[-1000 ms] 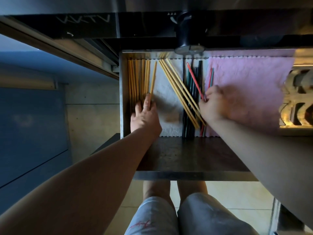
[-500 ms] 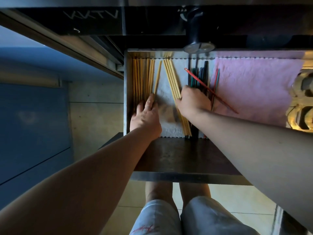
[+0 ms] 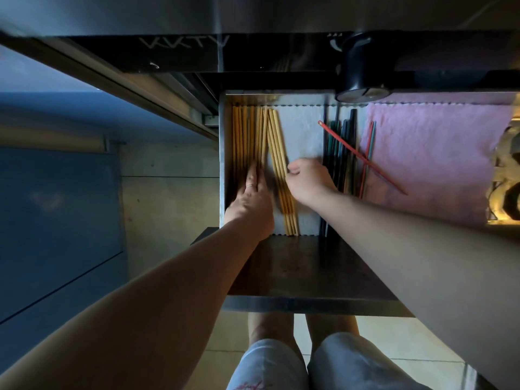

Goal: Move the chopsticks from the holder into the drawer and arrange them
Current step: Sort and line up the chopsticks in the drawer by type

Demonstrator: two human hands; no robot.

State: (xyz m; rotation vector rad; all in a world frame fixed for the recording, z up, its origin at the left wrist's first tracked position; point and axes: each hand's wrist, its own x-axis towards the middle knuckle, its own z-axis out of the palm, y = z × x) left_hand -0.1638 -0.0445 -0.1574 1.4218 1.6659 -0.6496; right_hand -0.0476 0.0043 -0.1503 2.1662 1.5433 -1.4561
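- Left hand [image 3: 249, 201], fingers straight, presses tidy wooden chopsticks [image 3: 242, 136] at the drawer's [image 3: 222, 164] nine o'clock side.
- Right hand [image 3: 306, 182], fingers curled beside a slanted wooden bundle [image 3: 287, 212]; grip unclear.
- At two o'clock, a red chopstick [image 3: 351, 149] lies crooked over dark chopsticks [image 3: 352, 128]: arranging looks unfinished.

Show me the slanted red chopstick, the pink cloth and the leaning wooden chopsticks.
slanted red chopstick [image 3: 351, 149], head view, mid-shaft
pink cloth [image 3: 436, 164], head view, bare centre
leaning wooden chopsticks [image 3: 279, 153], head view, upper shafts

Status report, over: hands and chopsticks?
Left hand flat on wooden chopsticks. Right hand curled against slanted bundle. Red chopstick askew across dark ones.
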